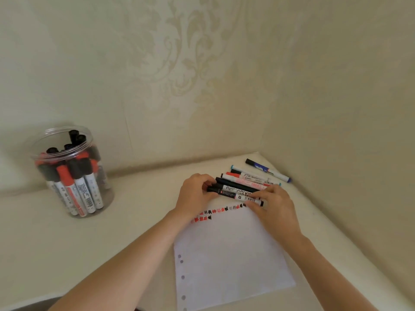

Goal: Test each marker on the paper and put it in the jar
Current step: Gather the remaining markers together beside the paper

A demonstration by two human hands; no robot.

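Observation:
A white punched sheet of paper (pixel 231 250) lies on the table, with a row of red and black test scribbles (pixel 215 213) along its far edge. Just beyond that edge a black-capped marker (pixel 233 195) lies across. My left hand (pixel 195 194) grips its black cap end and my right hand (pixel 272 205) pinches its other end. Several more markers (pixel 249 179) lie in a row behind it. A clear plastic jar (pixel 71 171) stands at the left, holding several black- and red-capped markers.
A dark blue marker (pixel 267 170) lies farthest back, near the corner where two patterned walls meet. The table's right edge runs close to the paper. Bare cream tabletop (pixel 134 221) lies between the jar and the paper.

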